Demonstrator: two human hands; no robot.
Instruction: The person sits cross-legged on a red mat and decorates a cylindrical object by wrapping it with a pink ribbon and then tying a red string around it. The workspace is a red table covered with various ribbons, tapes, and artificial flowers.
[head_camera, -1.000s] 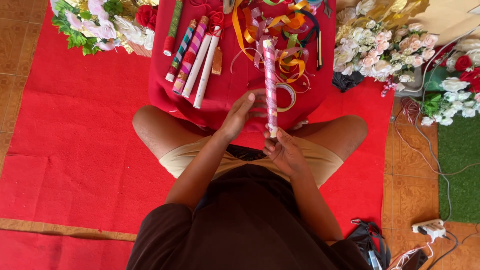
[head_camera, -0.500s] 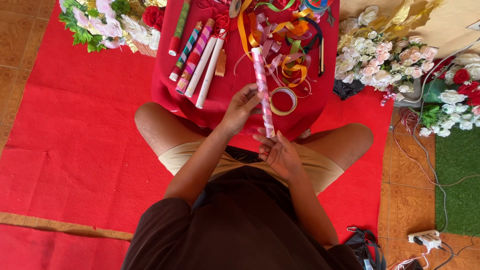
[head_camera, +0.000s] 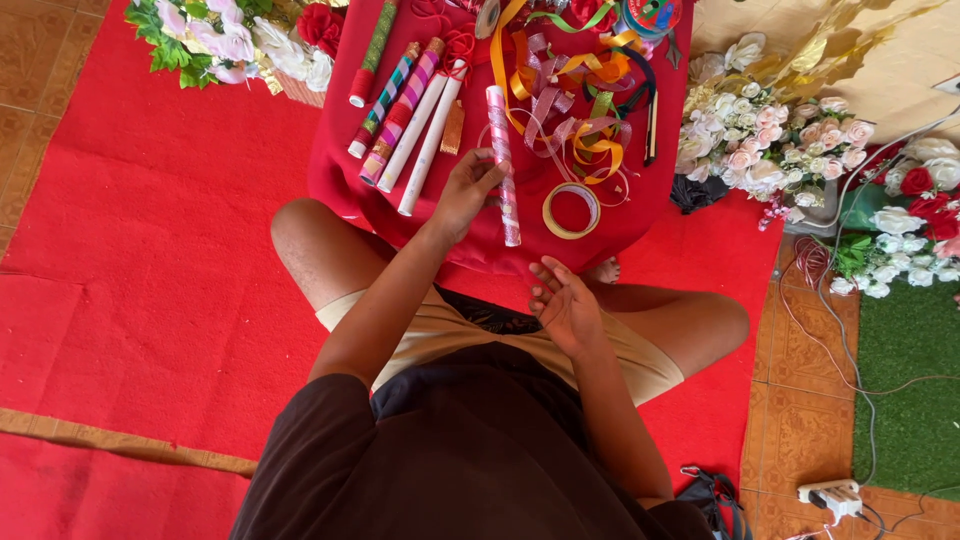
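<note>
left hand (head_camera: 465, 190) now grips pink wrapped stick (head_camera: 503, 165) alone, laid on red table (head_camera: 340, 160); right hand (head_camera: 566, 300) let go, fingers loosely open. wrapping seems done.

A roll of clear tape (head_camera: 571, 210) lies flat on the red cloth just beyond the right hand, with a loose tangle of orange, pink and green ribbons (head_camera: 570, 110) past it. To the left of the left hand, four wrapped sticks (head_camera: 405, 125) lie side by side, striped, pink and white, and a green one with a red end (head_camera: 372, 52) lies farther out. Farther left still sits a bunch of white and pink flowers (head_camera: 235, 40). Well to the right of both hands, pale pink roses (head_camera: 775, 140) rest near the cloth's edge, red and white flowers (head_camera: 915, 215) lie on green matting (head_camera: 915, 400), and a white power strip (head_camera: 825, 493) sits on the tiled floor.
</note>
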